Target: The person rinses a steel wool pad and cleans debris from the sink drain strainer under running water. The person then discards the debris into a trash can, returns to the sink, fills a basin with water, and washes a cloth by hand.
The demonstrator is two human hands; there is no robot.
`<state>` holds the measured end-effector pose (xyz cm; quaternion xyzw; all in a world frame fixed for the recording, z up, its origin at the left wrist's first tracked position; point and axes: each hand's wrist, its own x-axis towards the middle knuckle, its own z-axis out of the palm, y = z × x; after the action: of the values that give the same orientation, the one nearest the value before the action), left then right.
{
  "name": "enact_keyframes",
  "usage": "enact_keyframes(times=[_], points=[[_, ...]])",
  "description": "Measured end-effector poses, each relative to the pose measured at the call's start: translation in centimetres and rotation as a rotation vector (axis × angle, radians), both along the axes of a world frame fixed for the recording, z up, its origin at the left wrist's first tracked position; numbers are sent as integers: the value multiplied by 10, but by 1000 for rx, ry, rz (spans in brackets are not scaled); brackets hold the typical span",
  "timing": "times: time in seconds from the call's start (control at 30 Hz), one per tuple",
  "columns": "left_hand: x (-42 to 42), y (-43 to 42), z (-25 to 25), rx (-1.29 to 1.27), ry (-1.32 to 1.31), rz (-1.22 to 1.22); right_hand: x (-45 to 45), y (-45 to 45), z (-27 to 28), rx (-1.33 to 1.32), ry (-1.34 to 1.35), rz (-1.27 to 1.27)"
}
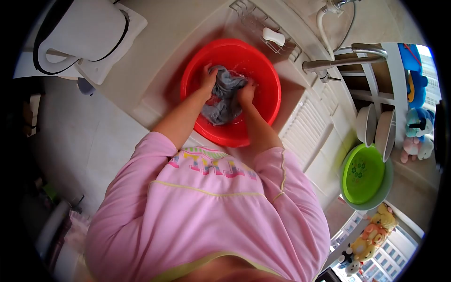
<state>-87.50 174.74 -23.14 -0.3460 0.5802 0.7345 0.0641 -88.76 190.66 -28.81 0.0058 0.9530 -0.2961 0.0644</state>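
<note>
Pink shirt (211,211); left hand (208,83) and right hand (246,92), fingers curled into bunched grey cloth (229,84) inside red basin (189,75), itself set within sink (290,101), presumably to catch splashes; soap (273,36) on wire rack (275,49), likely for draining; green bowl (371,174) nested in paler bowl (389,181).
</note>
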Motion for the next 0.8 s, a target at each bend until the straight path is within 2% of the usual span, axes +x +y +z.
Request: enact_keyframes(times=[0.03,0.07,0.13,0.17,0.23,0.27,0.3,0.33,0.37,0.43,0.5,0.57,0.63,0.67,0.73,0.8], points=[[3,3,-2,-10,-67,-19,7,-8,18,-14,-77,-126],[5,5,-2,176,-159,2,8,-8,18,-23,-10,81],[-2,0,0,543,-322,48,18,-24,75,-354,-224,124],[0,-3,3,742,-274,27,30,-33,106,-521,-336,147],[12,-11,22,1133,-169,-14,55,-47,140,-583,-191,277],[17,-9,58,982,-83,-94,63,-54,161,-496,-199,369],[19,-8,64,935,-48,-163,71,-59,173,-409,-205,455],[20,-3,59,919,-69,-190,80,-65,172,-339,-57,511],[19,2,51,912,-108,-199,82,-71,170,-185,-46,531],[15,10,40,908,-212,-182,65,-71,148,1,126,430],[10,18,34,906,-323,-97,30,-48,113,114,105,279],[6,26,22,845,-312,8,-10,-10,77,291,-41,82],[2,31,7,748,-249,119,-27,2,79,358,-238,143],[2,25,21,742,-174,200,-41,7,71,368,-190,157],[-3,10,17,440,-91,261,-37,27,40,402,-148,183],[-13,-2,6,139,58,218,-19,16,41,459,-27,320]])
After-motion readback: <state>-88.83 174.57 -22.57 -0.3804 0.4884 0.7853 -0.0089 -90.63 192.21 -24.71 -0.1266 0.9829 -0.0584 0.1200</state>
